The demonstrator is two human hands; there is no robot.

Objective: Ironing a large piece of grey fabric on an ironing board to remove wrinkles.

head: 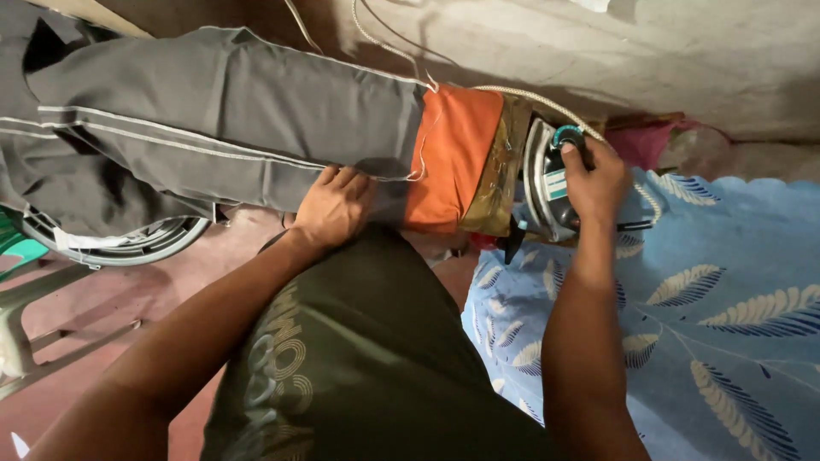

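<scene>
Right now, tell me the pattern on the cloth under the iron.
Head view: the cloth is light blue with white and dark-blue leaf shapes.

bare forearms, olive-green shirt [367, 358] with pale print

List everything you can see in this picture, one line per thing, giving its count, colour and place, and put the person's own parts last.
Dark garment: one, grey-black with pale stitching, across the upper left.
Orange cloth: one, orange with an olive-gold border, upper centre, right of the garment.
Iron: one, silver with a teal part, right of the orange cloth.
Cord: one, whitish braided, running up from the iron.
Patterned cloth: one, blue with cream and navy leaves, lower right.
Round object: one, pale-rimmed, under the garment at left.
Plastic chair: one, green, far left.
Floor: reddish, lower left.
Left hand: one, flat on the garment.
Right hand: one, gripping the iron.
</scene>
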